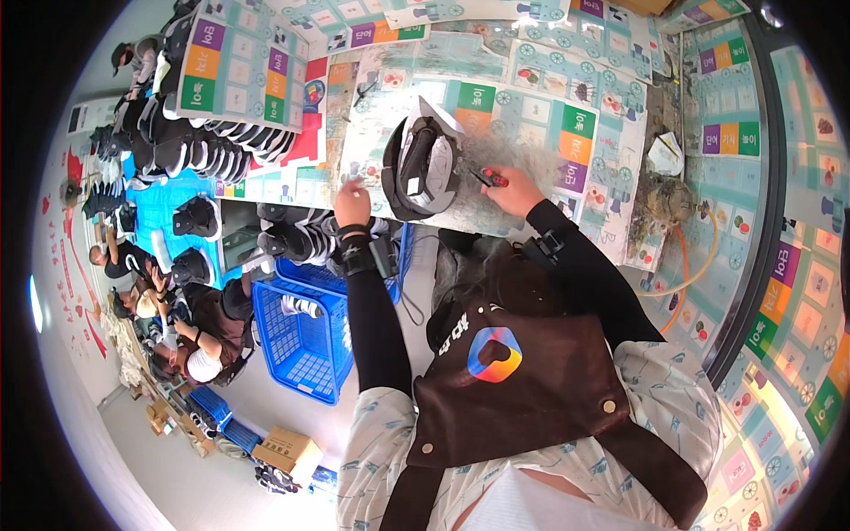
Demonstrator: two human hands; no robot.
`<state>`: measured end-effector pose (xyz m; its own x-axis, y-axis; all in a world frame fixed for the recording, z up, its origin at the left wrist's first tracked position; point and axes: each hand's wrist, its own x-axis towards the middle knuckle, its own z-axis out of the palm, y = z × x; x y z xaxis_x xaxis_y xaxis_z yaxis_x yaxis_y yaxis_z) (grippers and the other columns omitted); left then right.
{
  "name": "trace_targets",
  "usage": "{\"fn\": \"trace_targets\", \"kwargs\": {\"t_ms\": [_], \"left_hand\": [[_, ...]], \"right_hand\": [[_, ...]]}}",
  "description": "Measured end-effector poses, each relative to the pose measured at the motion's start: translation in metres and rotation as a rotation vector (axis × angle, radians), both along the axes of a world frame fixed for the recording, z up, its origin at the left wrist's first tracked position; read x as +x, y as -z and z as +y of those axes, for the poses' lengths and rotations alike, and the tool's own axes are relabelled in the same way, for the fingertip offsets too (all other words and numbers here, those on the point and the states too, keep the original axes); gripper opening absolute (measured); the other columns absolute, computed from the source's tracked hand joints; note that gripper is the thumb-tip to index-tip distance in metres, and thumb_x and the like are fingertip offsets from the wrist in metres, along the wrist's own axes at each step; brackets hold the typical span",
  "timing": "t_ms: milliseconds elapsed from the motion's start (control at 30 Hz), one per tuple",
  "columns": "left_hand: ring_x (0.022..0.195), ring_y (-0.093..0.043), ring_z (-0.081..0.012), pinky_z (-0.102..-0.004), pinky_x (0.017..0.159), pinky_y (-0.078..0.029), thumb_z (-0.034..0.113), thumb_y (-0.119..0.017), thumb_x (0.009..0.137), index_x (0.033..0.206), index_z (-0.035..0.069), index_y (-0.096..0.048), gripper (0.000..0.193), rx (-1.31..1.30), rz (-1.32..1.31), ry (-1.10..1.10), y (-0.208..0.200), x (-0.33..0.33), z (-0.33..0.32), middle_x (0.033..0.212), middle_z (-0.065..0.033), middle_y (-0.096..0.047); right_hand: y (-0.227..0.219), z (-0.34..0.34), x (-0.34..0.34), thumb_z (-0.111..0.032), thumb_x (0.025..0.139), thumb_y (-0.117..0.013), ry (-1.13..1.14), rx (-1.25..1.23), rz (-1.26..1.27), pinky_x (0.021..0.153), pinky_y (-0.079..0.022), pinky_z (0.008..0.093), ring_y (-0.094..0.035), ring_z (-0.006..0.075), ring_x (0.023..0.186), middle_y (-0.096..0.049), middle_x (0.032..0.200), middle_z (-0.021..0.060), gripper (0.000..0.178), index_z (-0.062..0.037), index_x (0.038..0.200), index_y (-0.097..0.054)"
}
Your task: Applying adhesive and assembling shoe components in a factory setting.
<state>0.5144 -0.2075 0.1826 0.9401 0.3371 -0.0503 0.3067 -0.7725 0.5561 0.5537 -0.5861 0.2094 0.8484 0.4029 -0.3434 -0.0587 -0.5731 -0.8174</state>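
Shoe, black-and-white (439,175): one; set on the patterned bench (611,97), between the hands, long axis pointed away from the wearer.
Left hand (352,204): one; placed just left of the shoe, nearer than the right; fingers curled, fingertip contact cannot be told.
Right hand (515,192): one; clamped on the tool, shoe lying to its left.
Red-handled tool (498,180): one; tip held just beside the shoe.
Blue crates (297,388) by the bench: two.
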Motion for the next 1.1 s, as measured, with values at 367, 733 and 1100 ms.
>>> {"fn": "trace_targets", "kwargs": {"t_ms": [367, 733, 1100], "left_hand": [[0.093, -0.06, -0.0145, -0.0295, 0.082, -0.05, 0.0, -0.07, 0.086, 0.122, 0.003, -0.064, 0.037, -0.709, 0.136, 0.336, 0.128, -0.019, -0.003, 0.107, -0.0048, -0.061], [0.103, -0.066, -0.0167, -0.0313, 0.095, -0.051, 0.008, -0.061, 0.099, 0.123, 0.0, -0.064, 0.026, -0.488, -0.017, 0.129, 0.063, 0.021, -0.049, 0.116, -0.0092, -0.071], [0.121, -0.061, -0.0268, -0.0411, 0.107, -0.046, 0.03, -0.051, 0.106, 0.135, -0.005, -0.055, 0.046, -1.829, 0.451, -0.219, 0.005, 0.06, -0.024, 0.134, -0.0149, -0.063]], "right_hand": [[-0.002, -0.008, -0.006, -0.024, 0.083, -0.067, 0.088, 0.049, 0.128, 0.09, -0.051, 0.0454, -0.063, 0.043, 0.105, -0.069, 0.109, 0.0228, 0.049, -0.0074, 0.128, -0.063], [0.0, 0.001, -0.007, -0.02, 0.082, -0.062, 0.16, -0.016, 0.046, 0.088, -0.052, 0.0479, -0.064, 0.0439, 0.101, -0.069, 0.107, 0.0243, 0.045, -0.0073, 0.125, -0.065], [-0.009, 0.018, 0.0, -0.014, 0.08, -0.058, 0.178, 0.031, 0.027, 0.086, -0.051, 0.0504, -0.064, 0.0459, 0.099, -0.068, 0.101, 0.0276, 0.042, -0.0074, 0.12, -0.065]]}}
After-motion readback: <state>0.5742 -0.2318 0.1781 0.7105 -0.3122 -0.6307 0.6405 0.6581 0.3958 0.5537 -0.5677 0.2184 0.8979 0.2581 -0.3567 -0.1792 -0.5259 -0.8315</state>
